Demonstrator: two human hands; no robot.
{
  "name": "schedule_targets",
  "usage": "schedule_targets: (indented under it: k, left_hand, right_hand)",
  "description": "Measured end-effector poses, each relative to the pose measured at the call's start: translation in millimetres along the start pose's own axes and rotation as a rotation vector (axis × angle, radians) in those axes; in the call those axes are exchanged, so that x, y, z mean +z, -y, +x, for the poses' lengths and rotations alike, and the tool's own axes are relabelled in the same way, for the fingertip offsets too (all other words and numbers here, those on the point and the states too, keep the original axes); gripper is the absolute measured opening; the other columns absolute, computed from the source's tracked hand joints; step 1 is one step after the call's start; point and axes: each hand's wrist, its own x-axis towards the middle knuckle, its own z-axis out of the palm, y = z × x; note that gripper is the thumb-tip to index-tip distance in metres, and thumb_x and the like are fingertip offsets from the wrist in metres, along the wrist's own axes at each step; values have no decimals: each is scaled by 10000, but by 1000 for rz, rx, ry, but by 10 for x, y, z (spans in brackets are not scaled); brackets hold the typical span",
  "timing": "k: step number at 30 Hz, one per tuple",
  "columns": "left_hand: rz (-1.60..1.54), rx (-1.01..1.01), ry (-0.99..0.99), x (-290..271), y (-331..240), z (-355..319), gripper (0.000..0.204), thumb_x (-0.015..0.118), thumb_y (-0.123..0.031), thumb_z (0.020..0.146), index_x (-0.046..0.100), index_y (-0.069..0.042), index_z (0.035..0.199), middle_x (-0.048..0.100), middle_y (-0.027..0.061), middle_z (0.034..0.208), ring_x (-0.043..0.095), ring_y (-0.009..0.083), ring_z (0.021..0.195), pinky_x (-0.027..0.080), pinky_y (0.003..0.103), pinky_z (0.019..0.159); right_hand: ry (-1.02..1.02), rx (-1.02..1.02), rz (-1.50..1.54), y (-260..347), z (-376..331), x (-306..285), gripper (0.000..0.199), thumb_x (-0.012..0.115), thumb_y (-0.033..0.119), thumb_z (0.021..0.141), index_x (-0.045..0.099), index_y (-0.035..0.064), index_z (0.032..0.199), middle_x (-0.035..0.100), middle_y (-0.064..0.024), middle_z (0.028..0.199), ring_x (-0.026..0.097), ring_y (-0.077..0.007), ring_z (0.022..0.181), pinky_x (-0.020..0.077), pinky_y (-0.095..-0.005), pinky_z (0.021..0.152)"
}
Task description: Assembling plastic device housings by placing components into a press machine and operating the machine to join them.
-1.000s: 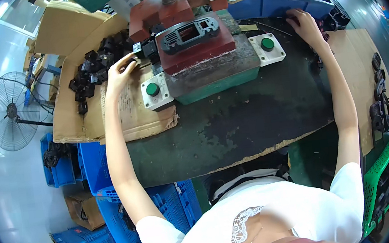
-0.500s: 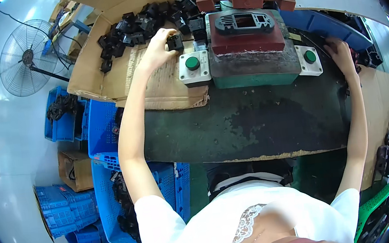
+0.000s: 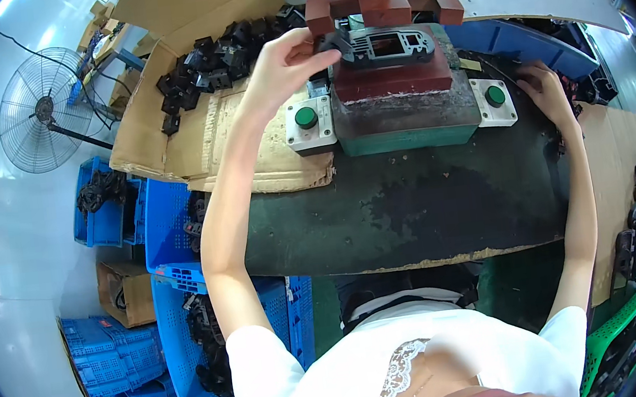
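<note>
My left hand (image 3: 284,73) pinches a small black block-shaped plastic part (image 3: 333,41) at the left end of a grey and black panel (image 3: 387,45) with a rectangular window. The panel lies on a dark red block (image 3: 395,80) atop a press base (image 3: 407,122). Whether the part touches the panel is hard to tell. Over on the right, my right hand (image 3: 548,94) rests on the table by a blue bin, fingers curled together; anything in them is hidden. Green push buttons on white boxes flank the base, the left one (image 3: 306,117) below my left wrist, the right one (image 3: 495,96) beside my right hand.
A brown-red press head (image 3: 382,4) hangs just above and behind the panel. The open cardboard box (image 3: 152,151) at left holds several black parts (image 3: 197,67). A blue bin (image 3: 520,46) stands behind my right hand. Blue crates (image 3: 178,348) line the left side; a fan (image 3: 45,108) stands beyond.
My left hand has carried the black part from the cardboard box's edge rightward to the panel's left end. My right hand stays in about the same place. The view has shifted slightly.
</note>
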Motion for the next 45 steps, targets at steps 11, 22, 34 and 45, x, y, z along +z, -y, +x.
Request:
schedule_targets:
  k: [11,22,34,45]
  left_hand:
    - [-102,91,-30,157,30,257,230,722,-104,769,621,-21,958,640,0,861,564,57,792,450,224,748]
    - [424,298,45,480,52,292,446,753,-167,745,563,9,1108,615,42,1052,551,106,974,424,269,866]
    - [490,156,87,354,130,264,586,730,-355,729,551,47,1116,637,207,994,616,244,970,451,315,849]
    - [419,218,131,407,23,254,338,711,-243,751,628,-108,1050,644,77,1024,593,211,1003,432,306,873]
  right_hand:
    - [79,111,107,-39,-64,-25,271,596,-88,765,583,-37,1031,602,-125,991,618,-184,825,512,-273,715]
    - [-75,-12,5,-41,-36,67,230,646,-3,761,585,-31,981,595,-135,870,627,-209,775,493,-304,691]
    - [-148,-3,199,141,-3,-64,204,615,-4,814,586,-36,1014,584,-69,1002,613,-144,893,482,-250,791]
    - [-182,3,324,254,-23,-75,408,584,-18,837,513,33,1235,579,-62,1112,557,-142,1030,441,-270,898]
